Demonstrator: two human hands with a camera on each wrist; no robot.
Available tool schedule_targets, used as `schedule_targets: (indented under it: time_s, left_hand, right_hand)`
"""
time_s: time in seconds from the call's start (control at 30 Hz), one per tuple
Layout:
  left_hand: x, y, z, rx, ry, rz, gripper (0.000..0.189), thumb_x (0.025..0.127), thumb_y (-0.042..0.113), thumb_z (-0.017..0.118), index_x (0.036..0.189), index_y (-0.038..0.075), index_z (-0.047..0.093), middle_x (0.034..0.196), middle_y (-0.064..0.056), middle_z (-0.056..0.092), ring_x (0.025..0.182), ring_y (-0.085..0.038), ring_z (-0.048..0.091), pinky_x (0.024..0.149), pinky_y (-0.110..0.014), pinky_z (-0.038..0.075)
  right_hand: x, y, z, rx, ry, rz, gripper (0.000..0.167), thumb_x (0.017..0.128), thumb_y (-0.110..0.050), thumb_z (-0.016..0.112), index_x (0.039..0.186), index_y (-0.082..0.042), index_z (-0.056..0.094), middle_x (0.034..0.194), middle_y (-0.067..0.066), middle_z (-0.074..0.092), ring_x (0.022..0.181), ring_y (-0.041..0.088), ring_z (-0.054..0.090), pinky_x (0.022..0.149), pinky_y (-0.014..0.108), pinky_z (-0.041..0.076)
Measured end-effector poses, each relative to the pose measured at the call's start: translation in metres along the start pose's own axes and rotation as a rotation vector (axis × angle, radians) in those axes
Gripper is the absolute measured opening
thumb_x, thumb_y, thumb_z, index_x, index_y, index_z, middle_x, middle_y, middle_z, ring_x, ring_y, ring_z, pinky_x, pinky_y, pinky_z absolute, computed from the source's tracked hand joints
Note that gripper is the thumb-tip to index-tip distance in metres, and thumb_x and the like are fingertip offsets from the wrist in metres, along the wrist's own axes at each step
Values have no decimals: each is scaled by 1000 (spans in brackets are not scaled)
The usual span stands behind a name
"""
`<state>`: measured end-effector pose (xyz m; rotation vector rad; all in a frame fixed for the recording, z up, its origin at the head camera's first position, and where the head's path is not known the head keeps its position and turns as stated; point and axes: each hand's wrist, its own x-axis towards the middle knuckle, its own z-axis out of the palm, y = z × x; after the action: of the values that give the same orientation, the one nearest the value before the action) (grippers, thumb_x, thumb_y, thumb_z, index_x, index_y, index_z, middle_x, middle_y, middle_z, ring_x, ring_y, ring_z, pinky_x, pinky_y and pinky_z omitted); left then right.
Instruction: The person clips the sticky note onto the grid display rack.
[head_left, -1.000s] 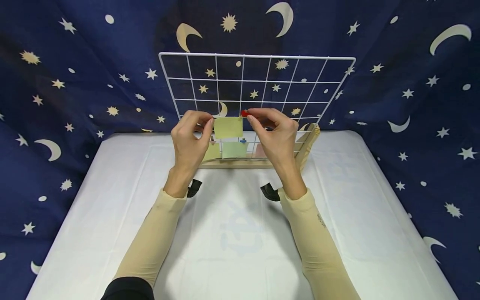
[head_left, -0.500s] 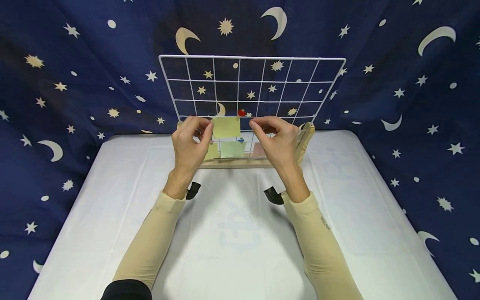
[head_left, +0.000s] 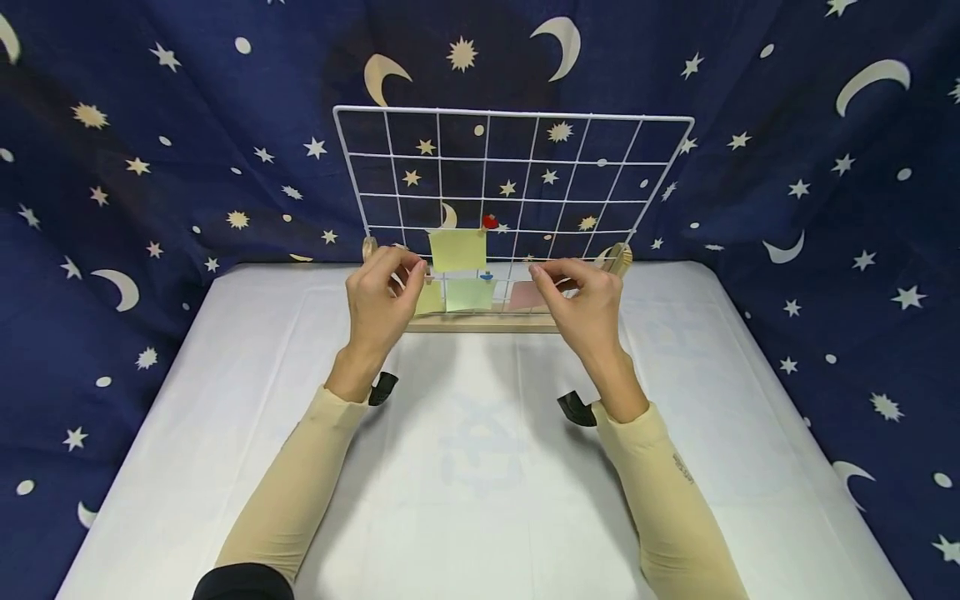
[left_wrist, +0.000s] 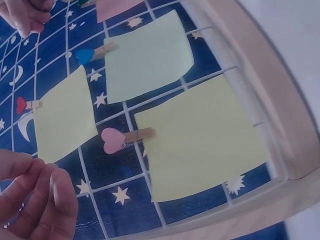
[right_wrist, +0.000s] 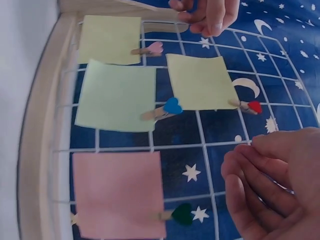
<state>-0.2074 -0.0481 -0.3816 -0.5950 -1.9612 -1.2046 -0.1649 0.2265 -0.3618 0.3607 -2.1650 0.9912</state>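
A yellow sticky note (head_left: 458, 250) hangs on the white wire grid (head_left: 510, 157), held by a small clothespin with a red heart (head_left: 490, 222) at its upper right corner. My left hand (head_left: 381, 287) is just left of and below this note, thumb and fingers loosely curled with nothing between them. To the right, my right hand (head_left: 583, 298) is in front of the pink sticky note (right_wrist: 119, 195), fingers bent and holding nothing. Below hang a green sticky note (right_wrist: 116, 96) with a blue-heart clothespin (right_wrist: 172, 106) and another yellow sticky note (left_wrist: 202, 142) with a pink-heart clothespin (left_wrist: 114, 140).
The grid leans back in a wooden base (head_left: 480, 323) at the far side of the white-covered table (head_left: 480, 467). A dark blue curtain (head_left: 187, 117) with moons and stars hangs behind it. A green-heart clothespin (right_wrist: 182, 214) clips the pink note.
My right hand has let go of the red-heart clothespin and moved down and to the right. My left hand has come away from the yellow note's left edge and dropped slightly.
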Motion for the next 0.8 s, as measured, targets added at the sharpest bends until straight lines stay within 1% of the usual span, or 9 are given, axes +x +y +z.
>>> schedule_targets:
  time_s: [0.13, 0.27, 0.37, 0.47, 0.53, 0.63, 0.73, 0.8]
  left_hand:
    - [-5, -2, -1, 5, -15, 5, 10, 96, 7, 72, 88, 2, 74, 81, -8, 70, 66, -17, 64, 55, -29, 51]
    - [-9, -3, -6, 12, -12, -2, 8, 96, 6, 73, 88, 3, 74, 82, -9, 71, 66, -18, 64, 55, -31, 51]
    - [-11, -5, -12, 19, 0, -12, 8, 96, 6, 73, 89, 2, 74, 82, -9, 70, 66, -18, 64, 55, -31, 51]
    - [-15, -6, -15, 14, 5, -22, 9, 96, 6, 74, 89, 2, 75, 82, -10, 70, 67, -18, 64, 55, -30, 51]
    - [-17, -7, -15, 5, 4, -30, 9, 96, 6, 74, 89, 2, 75, 81, -9, 70, 67, -18, 64, 55, -29, 51]
    - [-20, -8, -15, -6, -6, -37, 9, 96, 7, 73, 89, 3, 75, 83, -8, 71, 68, -17, 65, 56, -27, 50]
    - [-22, -8, -16, -2, -13, -38, 9, 96, 8, 73, 89, 4, 75, 83, -7, 72, 68, -16, 65, 56, -25, 50]
    - [-23, -9, -18, 9, -25, -33, 8, 96, 8, 73, 89, 4, 75, 83, -7, 71, 68, -16, 65, 56, -25, 50]
  right_hand:
    - [-7, 6, -5, -16, -11, 8, 10, 95, -14, 79, 94, -5, 84, 86, 8, 80, 71, 23, 75, 68, 25, 58]
    - [-14, 13, -10, -28, -21, 4, 10, 95, -13, 79, 93, -5, 84, 85, 8, 80, 68, 23, 74, 65, 17, 54]
    - [-18, 18, -12, -19, -14, -19, 8, 94, -12, 80, 93, -5, 84, 82, 8, 79, 65, 22, 73, 64, 14, 51]
    - [-22, 23, -16, 5, 10, -44, 8, 95, -11, 79, 90, -6, 84, 79, 7, 79, 63, 20, 70, 63, 15, 49]
    - [-24, 25, -20, 13, 32, -54, 12, 96, -10, 77, 88, -6, 84, 78, 7, 79, 62, 21, 70, 63, 14, 49]
    - [-26, 28, -25, 7, 61, -48, 23, 101, -8, 69, 84, -6, 84, 76, 8, 78, 63, 24, 71, 68, 11, 48]
    - [-30, 31, -29, -4, 73, -37, 35, 106, -8, 59, 81, -6, 84, 76, 9, 78, 66, 27, 72, 73, 9, 47]
    - [-33, 35, -30, -11, 64, -34, 39, 108, -9, 55, 81, -6, 83, 77, 9, 78, 67, 28, 72, 73, 10, 47]
